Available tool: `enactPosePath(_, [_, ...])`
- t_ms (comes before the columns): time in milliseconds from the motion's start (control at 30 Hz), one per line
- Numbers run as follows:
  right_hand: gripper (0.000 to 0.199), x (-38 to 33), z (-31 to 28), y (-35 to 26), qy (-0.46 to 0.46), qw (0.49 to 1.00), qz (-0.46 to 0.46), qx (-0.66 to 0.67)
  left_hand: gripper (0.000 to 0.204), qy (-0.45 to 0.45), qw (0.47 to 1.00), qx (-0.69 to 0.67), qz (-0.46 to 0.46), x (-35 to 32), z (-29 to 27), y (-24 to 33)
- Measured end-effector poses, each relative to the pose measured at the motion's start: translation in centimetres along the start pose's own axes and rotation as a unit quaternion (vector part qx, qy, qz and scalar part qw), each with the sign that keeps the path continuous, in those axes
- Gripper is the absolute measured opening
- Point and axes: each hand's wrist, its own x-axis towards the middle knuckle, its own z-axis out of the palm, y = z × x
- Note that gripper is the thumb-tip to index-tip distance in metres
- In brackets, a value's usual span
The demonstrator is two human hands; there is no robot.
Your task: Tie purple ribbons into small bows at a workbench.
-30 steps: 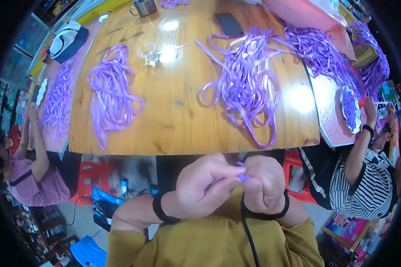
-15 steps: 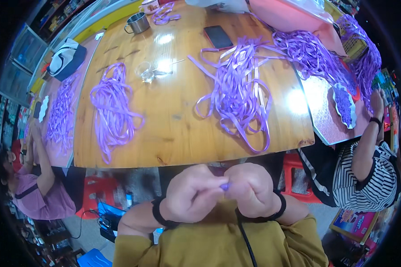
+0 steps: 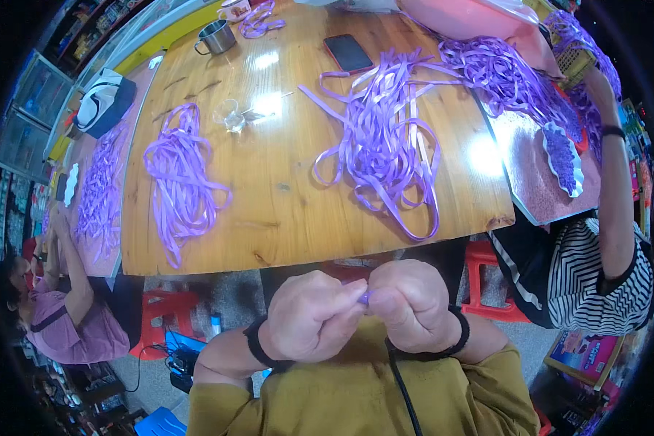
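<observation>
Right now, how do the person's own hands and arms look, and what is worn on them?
The left hand and right hand wear no gloves. A black band circles the left wrist, another the right. Plain mustard-coloured sleeves end near the elbows.

Toward the far end of the left edge of the wooden table [image 3: 283,232] stood a metal mug [image 3: 218,39], a pale cup [image 3: 234,10] just beyond — and a dark phone [image 3: 349,53] lay toward the far edge. Red stools [image 3: 477,282] stood past the near edge.
</observation>
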Motion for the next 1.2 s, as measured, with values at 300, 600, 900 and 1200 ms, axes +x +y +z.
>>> enactPosePath(300, [0.027,0.4,-1.1,-0.4,-0.101,0.987,0.112,0.052,0.035,-0.027,0.997,0.015,0.063,0.1,-0.6,-1.2])
enactPosePath(600, [0.034,1.2,-1.2,-0.9,-0.122,0.979,0.151,0.067,0.015,-0.063,0.998,0.000,0.002,1.3,-1.9,-0.1])
enactPosePath(900, [0.033,1.0,-0.3,-0.7,-0.059,0.982,0.153,0.092,0.020,-0.017,0.995,-0.074,-0.062,0.3,-1.1,-1.2])
enactPosePath(1200, [0.040,1.2,-0.1,-1.2,-0.073,0.946,0.272,0.163,0.032,-0.049,0.980,0.135,0.140,0.6,-2.1,-1.8])
